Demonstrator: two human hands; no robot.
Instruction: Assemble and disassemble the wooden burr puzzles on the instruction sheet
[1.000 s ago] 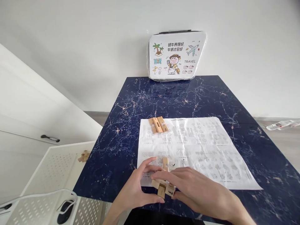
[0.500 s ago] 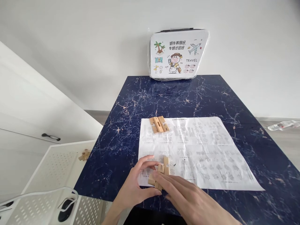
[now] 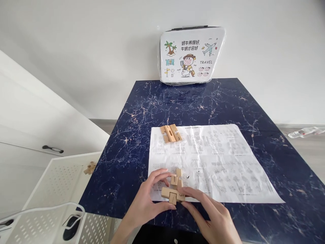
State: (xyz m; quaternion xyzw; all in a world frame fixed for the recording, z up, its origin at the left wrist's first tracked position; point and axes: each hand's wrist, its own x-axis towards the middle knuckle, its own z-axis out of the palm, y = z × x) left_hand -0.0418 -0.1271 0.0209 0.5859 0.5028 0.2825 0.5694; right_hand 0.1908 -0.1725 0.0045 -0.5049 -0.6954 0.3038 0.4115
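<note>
A cluster of interlocked wooden puzzle pieces (image 3: 173,189) rests at the near edge of a printed instruction sheet (image 3: 215,162). My left hand (image 3: 147,200) curls round the cluster's left side, thumb below and fingers above. My right hand (image 3: 210,217) pinches the cluster's right end with thumb and forefinger. Three more wooden pieces (image 3: 171,133) lie side by side at the sheet's far left corner, apart from both hands.
The dark blue marbled table (image 3: 203,105) carries a white cartoon travel case (image 3: 191,56) standing against the wall. A white perforated cart (image 3: 58,189) at the left holds a small wooden piece (image 3: 90,167). A clear plastic item (image 3: 303,131) lies on the floor at right.
My right hand has drawn back from over the cluster to its right end, uncovering the pieces. The cluster has turned a little. My left hand has stayed on its left side.
</note>
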